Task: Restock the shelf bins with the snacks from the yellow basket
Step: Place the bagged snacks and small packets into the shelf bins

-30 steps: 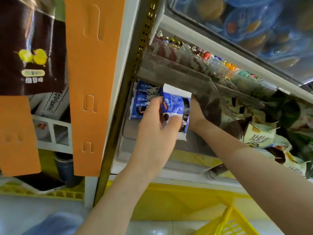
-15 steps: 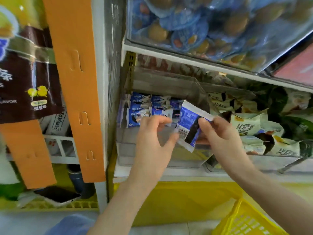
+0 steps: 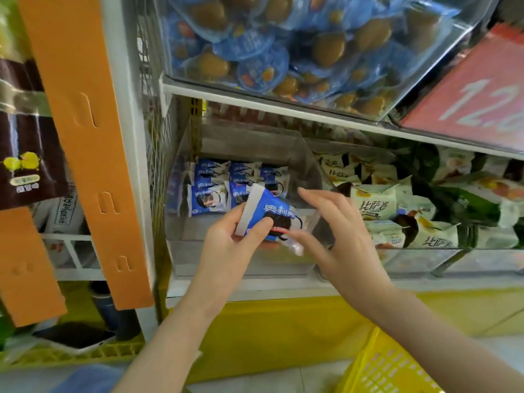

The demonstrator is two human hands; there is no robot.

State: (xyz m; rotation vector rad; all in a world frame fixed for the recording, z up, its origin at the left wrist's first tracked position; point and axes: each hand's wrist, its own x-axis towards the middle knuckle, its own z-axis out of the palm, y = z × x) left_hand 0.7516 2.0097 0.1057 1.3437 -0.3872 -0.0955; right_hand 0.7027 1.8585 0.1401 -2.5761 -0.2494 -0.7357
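In the head view, your left hand (image 3: 226, 239) had taken over the blue cookie packet (image 3: 272, 214), thumb and fingers clamped on it above the front edge of the clear bin (image 3: 241, 268). Your right hand (image 3: 337, 236), which pinched the packet half a second earlier, had let go, its fingers spread apart — so the packet was not yet in the bin.

Orange display strip (image 3: 93, 154), hung beside the white shelf upright (image 3: 124, 154). Brown packet (image 3: 25, 154) far left; red price sign (image 3: 467, 89) upper right. Dark phone (image 3: 75, 337) on a yellow crate (image 3: 71, 357).
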